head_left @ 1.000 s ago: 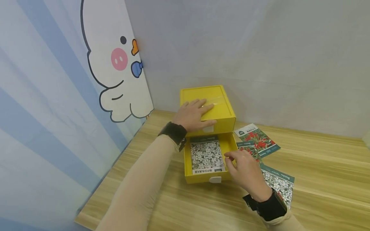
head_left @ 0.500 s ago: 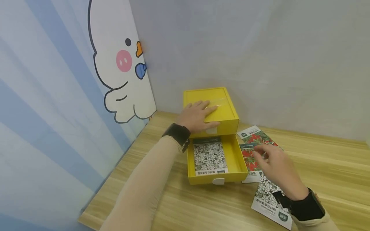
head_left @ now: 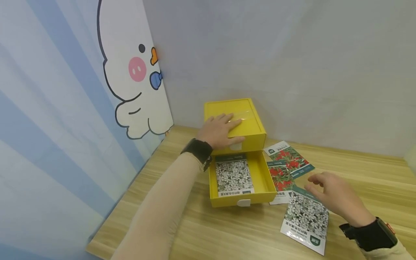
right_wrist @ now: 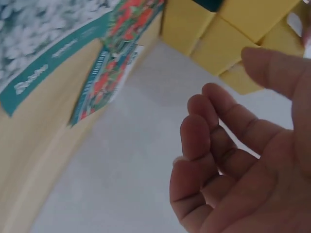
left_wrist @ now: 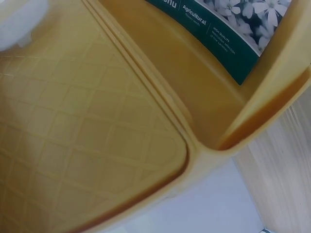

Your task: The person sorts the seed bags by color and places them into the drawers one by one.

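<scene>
My left hand [head_left: 218, 131] rests with spread fingers on top of a yellow two-tier drawer box [head_left: 255, 124]. Below it the lower drawer [head_left: 264, 177] is pulled out, and a white-flower seed packet [head_left: 234, 177] lies flat along its left side. The left wrist view shows that packet's green edge [left_wrist: 209, 29] beside the box's patterned front [left_wrist: 97, 107]. My right hand [head_left: 338, 198] hovers at the upper right of another white-flower seed packet [head_left: 307, 216] on the table. Its fingers are loosely bent and hold nothing, as the right wrist view shows of the hand [right_wrist: 243, 160].
Two red-flower seed packets, a nearer one [head_left: 281, 178] and a farther one [head_left: 290, 159], overlap on the wooden table [head_left: 227, 234] right of the drawer. A grey wall [head_left: 292, 72] stands behind the box. At the left are a striped curtain [head_left: 48, 126] and a cartoon panel [head_left: 123, 83].
My right hand has moved right, from over the drawer's right side past the red-flower packets, uncovering the white-flower packet on the table. My left hand stays on the box.
</scene>
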`<state>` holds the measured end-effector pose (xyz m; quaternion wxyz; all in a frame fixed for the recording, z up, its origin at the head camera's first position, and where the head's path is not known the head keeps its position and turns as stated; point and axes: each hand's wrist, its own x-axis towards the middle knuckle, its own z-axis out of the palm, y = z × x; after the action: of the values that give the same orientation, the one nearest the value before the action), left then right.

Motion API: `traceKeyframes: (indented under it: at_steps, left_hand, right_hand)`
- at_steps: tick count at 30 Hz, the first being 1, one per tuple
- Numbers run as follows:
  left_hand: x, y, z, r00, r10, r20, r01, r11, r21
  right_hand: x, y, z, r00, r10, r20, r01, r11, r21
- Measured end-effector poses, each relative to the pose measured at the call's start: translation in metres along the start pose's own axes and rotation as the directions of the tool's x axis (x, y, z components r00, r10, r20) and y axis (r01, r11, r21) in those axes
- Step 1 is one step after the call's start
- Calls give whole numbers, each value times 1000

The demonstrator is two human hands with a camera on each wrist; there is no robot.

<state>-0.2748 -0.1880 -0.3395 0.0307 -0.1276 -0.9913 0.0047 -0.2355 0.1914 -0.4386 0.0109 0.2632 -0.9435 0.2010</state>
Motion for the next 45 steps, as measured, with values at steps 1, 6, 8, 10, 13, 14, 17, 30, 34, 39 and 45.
traceKeyframes:
  at_steps: [1,6,8,10,13,14,17,30,34,39,45]
  left_hand:
    - [0,0,1,1000,-1,-2,1,1000,1]
    - [0,0,4,1000,-2,0,2,1000,2]
    - [1,0,5,1000,0,1,0,1000,-1]
    - [1,1,5,1000,4,0,-4,1000,0]
    - [1,1,4,1000,8,-7,-8,1000,2]
    - [2,1,3,1000,9,-9,-9,1000,4]
    - [2,0,3,1000,10,-12,-10,1000,9]
    - [4,-1,5,1000,9,-11,-8,1000,18]
    - [3,0,4,1000,11,-11,-10,1000,18]
    - [2,1,4,1000,13,-6,-13,1000,20]
    - [1,0,4,1000,10,-3,-10,1000,12]
  right_hand:
    - [1,3,3,1000,-11,6,11,1000,-16]
    - [1,19,18,997,-55,54,59,994,-88]
    - [0,25,22,996,-42,82,50,994,-100]
    - [-1,30,25,994,-25,104,36,993,-109]
    - [-2,37,29,993,-2,115,17,992,-126]
    - [-3,39,31,993,-4,115,19,991,-131]
    - [-4,44,35,993,-13,117,30,990,-139]
    - [-3,54,48,989,-20,149,42,989,-145]
    - [-4,52,49,986,6,165,17,991,-136]
    - [-5,52,53,984,20,178,8,988,-153]
    - [-7,52,57,986,24,166,4,987,-164]
